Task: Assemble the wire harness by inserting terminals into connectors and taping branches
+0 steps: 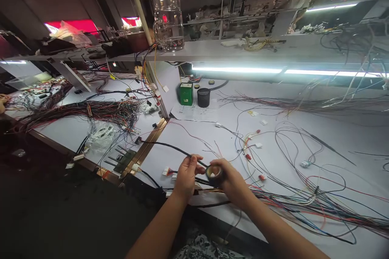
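Observation:
My left hand (187,175) is closed on a black-wrapped wire harness (170,145), pinching it between thumb and fingers. The harness runs up and left to a dark connector (138,140). Close beside it, my right hand (232,180) grips a roll of black tape (214,172), its round core facing up, near the harness. Below the hands, more bundled wires pass along the table's front edge. A white connector with red wires (166,171) lies just left of my left hand.
Loose wires with connectors (248,156) spread over the white table to the right. A green box (186,94) and a black mesh cup (203,98) stand at the back. Left lie a large wire bundle (100,109) and a pronged fixture (124,160). A glass jar (168,16) stands on the shelf.

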`<action>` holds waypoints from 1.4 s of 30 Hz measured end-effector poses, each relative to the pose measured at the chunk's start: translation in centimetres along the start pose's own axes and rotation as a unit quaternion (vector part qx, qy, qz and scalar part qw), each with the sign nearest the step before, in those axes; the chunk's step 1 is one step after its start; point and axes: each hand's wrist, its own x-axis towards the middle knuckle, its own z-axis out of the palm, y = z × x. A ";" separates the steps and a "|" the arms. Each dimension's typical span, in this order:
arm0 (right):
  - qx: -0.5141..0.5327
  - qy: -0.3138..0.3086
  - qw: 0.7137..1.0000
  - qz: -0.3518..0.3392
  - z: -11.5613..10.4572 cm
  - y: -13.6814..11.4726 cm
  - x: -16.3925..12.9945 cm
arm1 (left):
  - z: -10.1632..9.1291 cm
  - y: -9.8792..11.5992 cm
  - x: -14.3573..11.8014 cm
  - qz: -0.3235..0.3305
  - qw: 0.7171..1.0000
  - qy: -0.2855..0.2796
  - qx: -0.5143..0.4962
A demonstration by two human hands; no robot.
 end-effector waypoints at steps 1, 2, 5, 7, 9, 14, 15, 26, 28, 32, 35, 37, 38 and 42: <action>0.087 0.010 0.993 0.079 -0.2 0.1 0.2 | 0.1 0.0 0.0 -0.003 0.999 0.018 -0.026; 0.164 0.014 0.975 0.152 -0.5 0.3 0.5 | 0.3 0.0 0.0 -0.010 0.998 0.035 -0.054; 0.270 0.009 0.930 0.250 -1.1 0.2 1.2 | 0.9 0.1 -0.3 -0.069 0.989 0.043 -0.124; 0.269 -0.001 0.930 0.248 -1.2 0.0 1.5 | 1.5 0.0 -0.6 -0.120 0.984 0.008 -0.129; 0.268 -0.020 0.929 0.256 -1.3 -0.3 1.7 | 2.1 -0.2 -1.0 -0.139 0.985 -0.021 -0.098; 0.246 -0.107 0.917 0.296 -1.6 -0.1 2.4 | 2.2 0.0 -1.2 0.008 0.997 -0.072 0.038; 0.244 -0.118 0.915 0.300 -1.8 -0.1 2.4 | 2.0 0.2 -1.1 0.033 0.992 -0.101 0.072; -0.169 -0.057 0.984 0.013 -3.1 0.1 -2.0 | 1.8 0.6 0.5 0.062 0.972 -0.076 0.213; -0.267 -0.040 0.963 -0.014 -2.5 0.9 -2.3 | 2.0 0.3 0.2 0.058 0.975 -0.063 0.203; -0.419 -0.018 0.899 -0.128 -1.6 3.8 -2.6 | 2.2 0.1 -0.5 0.051 0.979 -0.015 0.196; -0.447 0.021 0.868 -0.214 -1.1 5.8 -2.7 | 2.1 0.1 -0.8 0.039 0.976 -0.005 0.216; -0.433 0.046 0.867 -0.241 -0.9 6.3 -2.8 | 1.9 0.1 -0.9 0.025 0.974 -0.004 0.225; -0.419 0.058 0.874 -0.241 -0.8 6.2 -2.7 | 1.9 0.1 -1.0 0.015 0.975 -0.005 0.222; -0.346 0.084 0.913 -0.197 -0.5 3.3 -2.1 | 1.4 -0.1 -0.7 -0.021 0.980 -0.017 0.199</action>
